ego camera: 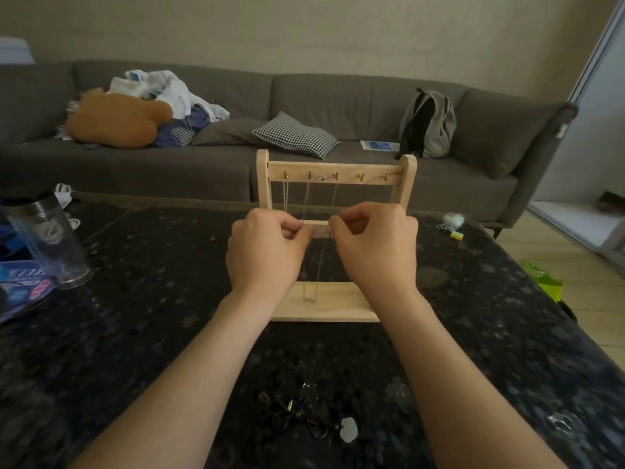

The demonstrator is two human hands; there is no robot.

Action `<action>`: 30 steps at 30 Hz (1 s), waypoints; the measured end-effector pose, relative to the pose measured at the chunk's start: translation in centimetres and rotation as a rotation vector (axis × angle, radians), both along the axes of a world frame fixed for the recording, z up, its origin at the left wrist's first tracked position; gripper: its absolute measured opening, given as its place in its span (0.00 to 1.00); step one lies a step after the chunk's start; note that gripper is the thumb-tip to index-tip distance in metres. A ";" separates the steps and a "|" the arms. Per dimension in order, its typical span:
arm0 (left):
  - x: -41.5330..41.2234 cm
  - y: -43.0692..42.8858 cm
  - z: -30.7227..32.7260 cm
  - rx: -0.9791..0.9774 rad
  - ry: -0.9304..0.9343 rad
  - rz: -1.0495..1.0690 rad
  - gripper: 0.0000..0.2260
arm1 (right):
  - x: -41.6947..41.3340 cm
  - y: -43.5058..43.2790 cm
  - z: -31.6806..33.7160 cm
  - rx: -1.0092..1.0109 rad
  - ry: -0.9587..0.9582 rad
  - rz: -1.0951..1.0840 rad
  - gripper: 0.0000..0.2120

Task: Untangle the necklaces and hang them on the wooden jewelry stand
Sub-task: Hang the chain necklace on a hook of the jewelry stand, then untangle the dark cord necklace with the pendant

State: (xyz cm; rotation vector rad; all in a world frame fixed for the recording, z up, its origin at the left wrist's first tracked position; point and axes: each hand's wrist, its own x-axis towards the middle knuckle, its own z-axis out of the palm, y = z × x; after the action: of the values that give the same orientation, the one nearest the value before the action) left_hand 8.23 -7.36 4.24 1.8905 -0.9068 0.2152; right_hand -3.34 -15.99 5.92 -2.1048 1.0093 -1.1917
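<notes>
The wooden jewelry stand (338, 170) stands upright on the table (152, 299), with the sofa (338, 96) behind it. A chain (321, 178) hangs from hooks on its top bar. The left hand (267, 252) and right hand (375, 245) sit side by side before the middle bar, each pinching a strand. A tangle of necklaces (304, 414) lies nearer the person, between the forearms. A tumbler (50, 238) stands far left on the table. On the sofa, a pillow (296, 135) lies behind the stand and a backpack (427, 125) to its right.

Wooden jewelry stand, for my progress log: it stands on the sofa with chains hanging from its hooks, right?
No: the head view shows the wooden jewelry stand on the dark table, chains hanging from its hooks.
</notes>
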 end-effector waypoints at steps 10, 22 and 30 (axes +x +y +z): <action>-1.1 1.8 -0.4 0.110 -0.079 0.002 0.20 | -1.4 1.7 -0.6 0.011 0.072 0.064 0.07; -2.9 6.5 -1.5 1.139 0.123 -0.534 0.16 | -5.9 4.8 -3.6 0.251 0.781 0.425 0.06; -4.5 7.9 -3.5 1.251 0.083 -0.520 0.24 | -6.2 8.0 -6.6 0.216 1.021 0.596 0.09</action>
State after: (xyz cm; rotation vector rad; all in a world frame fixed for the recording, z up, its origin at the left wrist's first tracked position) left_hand 3.73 0.50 0.69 2.5833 -1.6378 -0.9491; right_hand -9.55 -8.02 -0.72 -2.5496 0.7071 0.3296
